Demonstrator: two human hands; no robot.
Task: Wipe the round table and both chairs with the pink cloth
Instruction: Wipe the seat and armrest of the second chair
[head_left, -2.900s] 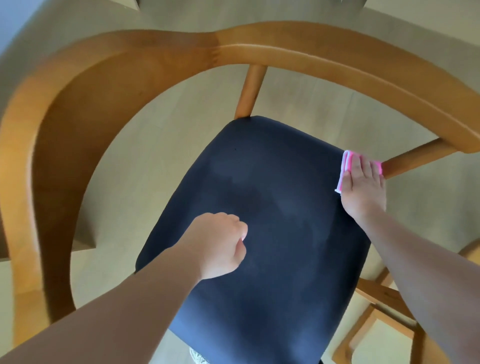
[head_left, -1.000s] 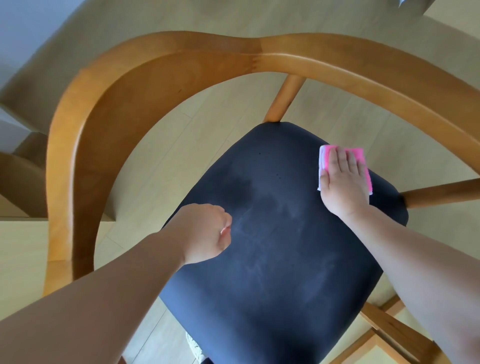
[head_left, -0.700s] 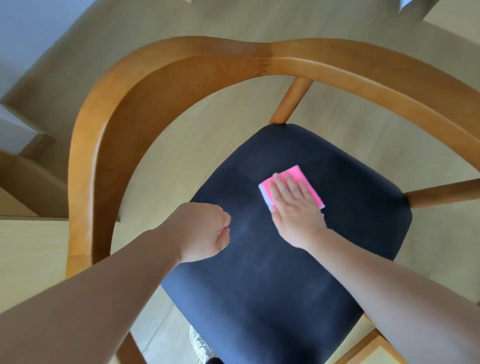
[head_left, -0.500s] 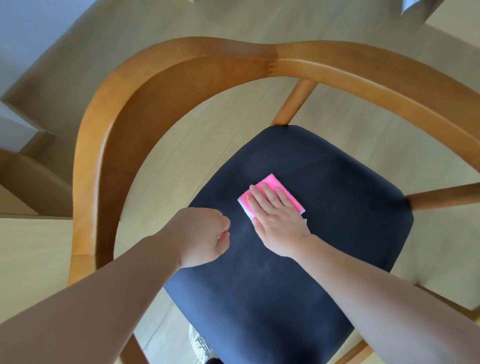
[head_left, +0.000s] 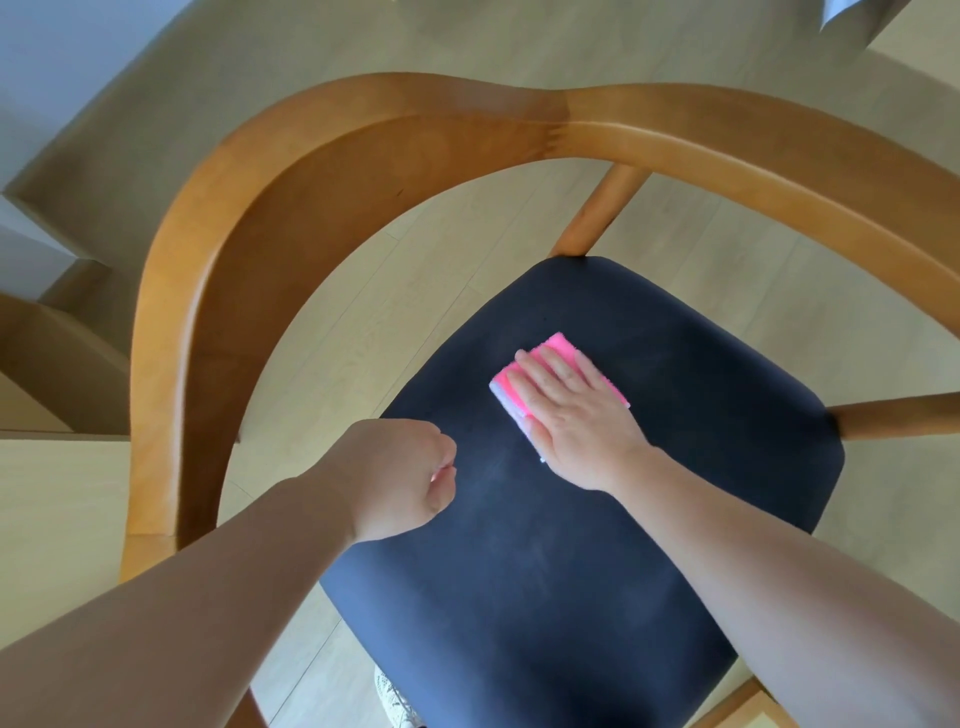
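Head view: the right hand (head_left: 574, 415) presses flat on the pink cloth (head_left: 558, 347) on the chair (head_left: 332, 156) seat; the left hand (head_left: 402, 480) is fisted, empty.

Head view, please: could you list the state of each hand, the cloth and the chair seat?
Right hand: flat, fingers straight, pressing the cloth.
Left hand: curled in a fist, holding nothing, above the seat's edge.
Pink cloth: folded, flat on the seat.
Chair seat: dark, faintly streaked.

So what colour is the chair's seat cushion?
Dark navy blue, plain with no pattern; the seat cushion shows clearly in the head view.
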